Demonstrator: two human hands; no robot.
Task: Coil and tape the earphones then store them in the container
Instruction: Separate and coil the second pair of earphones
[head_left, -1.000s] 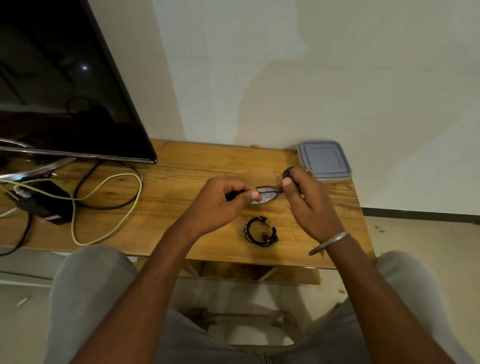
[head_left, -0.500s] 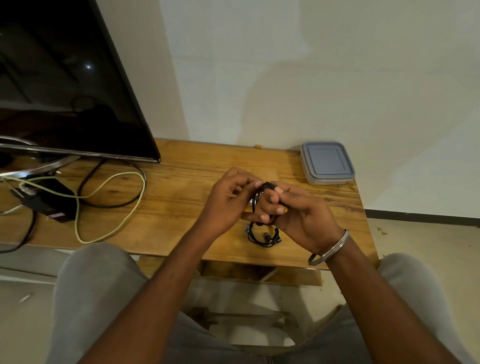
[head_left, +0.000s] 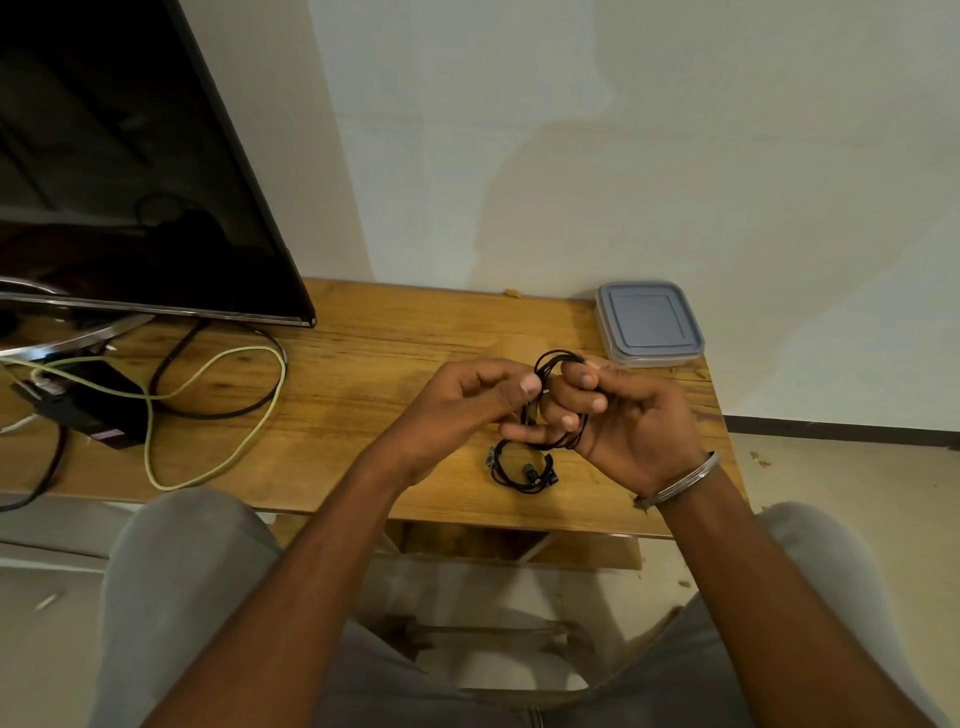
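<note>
Left thumb and forefinger (head_left: 529, 385) are pinched together on a black coiled earphone cable (head_left: 560, 357); the other fingers of the left hand (head_left: 467, 400) are curled. Right fingers (head_left: 582, 402) are curled round the same coil. The right hand (head_left: 636, 421) holds it just left of and in front of the square clear plastic container with grey lid (head_left: 649, 322), lid on. A second black coiled earphone set (head_left: 519, 475) lies on the wooden table (head_left: 363, 364), further in front of the container. Thin silver bangle (head_left: 680, 480) sits on the right wrist.
</note>
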